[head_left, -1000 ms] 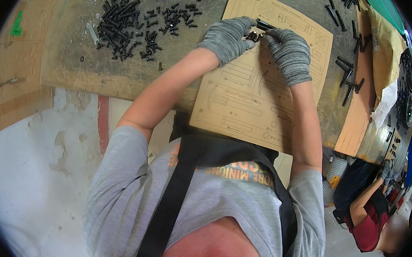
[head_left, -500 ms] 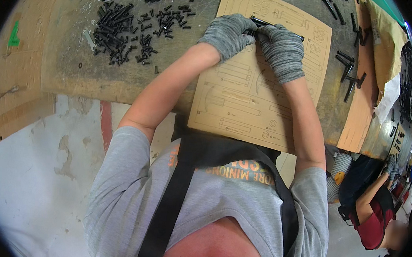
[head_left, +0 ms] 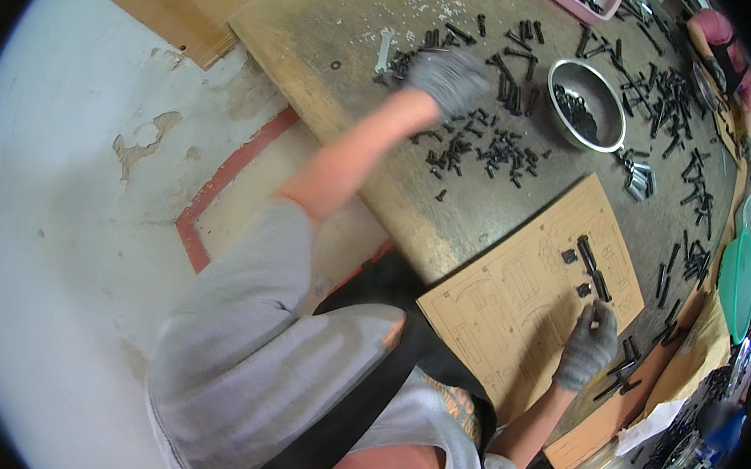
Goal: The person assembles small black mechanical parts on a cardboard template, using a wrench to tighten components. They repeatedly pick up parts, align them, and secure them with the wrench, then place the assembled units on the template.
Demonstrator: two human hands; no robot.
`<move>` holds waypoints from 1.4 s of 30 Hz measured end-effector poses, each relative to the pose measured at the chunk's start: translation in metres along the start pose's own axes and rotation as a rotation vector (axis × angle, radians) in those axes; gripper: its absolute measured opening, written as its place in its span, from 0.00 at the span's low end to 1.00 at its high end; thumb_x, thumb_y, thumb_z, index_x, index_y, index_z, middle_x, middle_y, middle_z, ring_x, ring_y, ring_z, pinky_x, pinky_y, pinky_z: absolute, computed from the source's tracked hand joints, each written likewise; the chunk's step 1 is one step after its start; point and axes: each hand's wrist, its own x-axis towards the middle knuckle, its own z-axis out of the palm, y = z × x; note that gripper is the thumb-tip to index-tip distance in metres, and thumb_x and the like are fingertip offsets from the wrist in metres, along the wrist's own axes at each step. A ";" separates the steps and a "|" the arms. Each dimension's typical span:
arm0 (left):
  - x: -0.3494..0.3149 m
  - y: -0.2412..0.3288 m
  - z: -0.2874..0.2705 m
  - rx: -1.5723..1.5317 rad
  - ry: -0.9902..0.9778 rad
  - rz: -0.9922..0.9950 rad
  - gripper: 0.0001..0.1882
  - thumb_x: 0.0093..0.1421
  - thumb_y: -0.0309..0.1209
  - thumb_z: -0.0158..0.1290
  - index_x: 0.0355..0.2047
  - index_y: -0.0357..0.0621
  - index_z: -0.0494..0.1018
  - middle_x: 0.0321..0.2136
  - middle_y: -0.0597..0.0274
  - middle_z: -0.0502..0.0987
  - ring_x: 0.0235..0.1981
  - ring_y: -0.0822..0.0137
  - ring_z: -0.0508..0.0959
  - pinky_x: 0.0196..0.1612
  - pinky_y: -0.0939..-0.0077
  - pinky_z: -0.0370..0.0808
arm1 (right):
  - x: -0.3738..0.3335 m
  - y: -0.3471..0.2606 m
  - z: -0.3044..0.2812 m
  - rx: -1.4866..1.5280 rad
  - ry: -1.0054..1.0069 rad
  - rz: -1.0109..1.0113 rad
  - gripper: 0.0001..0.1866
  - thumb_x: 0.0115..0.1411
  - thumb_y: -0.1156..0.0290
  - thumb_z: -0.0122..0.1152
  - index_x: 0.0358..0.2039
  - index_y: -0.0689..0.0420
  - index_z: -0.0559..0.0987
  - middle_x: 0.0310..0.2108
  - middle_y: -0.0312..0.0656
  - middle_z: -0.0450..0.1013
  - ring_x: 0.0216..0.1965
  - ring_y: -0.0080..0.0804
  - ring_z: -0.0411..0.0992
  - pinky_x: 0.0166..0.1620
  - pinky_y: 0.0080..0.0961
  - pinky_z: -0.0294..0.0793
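Observation:
My left hand (head_left: 450, 78), in a grey glove, is blurred over a pile of long black bolts (head_left: 399, 65) at the far left of the table; its fingers cannot be made out. My right hand (head_left: 589, 350), also gloved, rests low over a printed cardboard sheet (head_left: 485, 311). Its fingers are curled together at the near end of a black bolt (head_left: 601, 286), and whether they grip it is unclear. A second black bolt (head_left: 585, 251) lies in line with it. Beside them on the sheet are two small black pieces (head_left: 569, 257).
Many short black bolts (head_left: 512, 157) are scattered between the left hand and the sheet. A steel bowl (head_left: 619, 122) holds black rings. Further off are a pink tray (head_left: 604, 15), a teal lid-like piece (head_left: 736, 275) and a person in pink (head_left: 731, 51). A wrench (head_left: 384, 49) lies far left.
Both hands were together over the sheet holding black bolts. Now the left has moved away to the bolt pile, and bolts and small pieces lie on the sheet. The view has turned left.

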 end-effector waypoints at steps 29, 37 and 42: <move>0.191 -0.230 -0.085 0.256 0.114 -0.334 0.23 0.57 0.49 0.45 0.41 0.47 0.77 0.42 0.45 0.76 0.44 0.48 0.76 0.48 0.58 0.71 | 0.080 -0.189 0.172 0.156 -0.289 -0.478 0.08 0.56 0.63 0.56 0.36 0.47 0.77 0.27 0.44 0.74 0.23 0.45 0.73 0.25 0.40 0.70; 0.265 -0.234 -0.040 0.291 0.024 -0.567 0.27 0.60 0.48 0.44 0.54 0.48 0.69 0.53 0.51 0.70 0.54 0.50 0.70 0.54 0.58 0.68 | 0.087 -0.195 0.165 0.186 -0.252 -0.522 0.09 0.52 0.65 0.60 0.35 0.49 0.78 0.24 0.41 0.74 0.20 0.40 0.72 0.21 0.35 0.70; 0.281 -0.245 -0.031 0.459 -0.018 -0.378 0.28 0.56 0.51 0.48 0.52 0.48 0.71 0.52 0.50 0.71 0.52 0.51 0.71 0.53 0.59 0.68 | 0.087 -0.197 0.165 0.148 -0.288 -0.510 0.10 0.53 0.65 0.58 0.37 0.49 0.77 0.26 0.41 0.75 0.20 0.41 0.72 0.21 0.36 0.70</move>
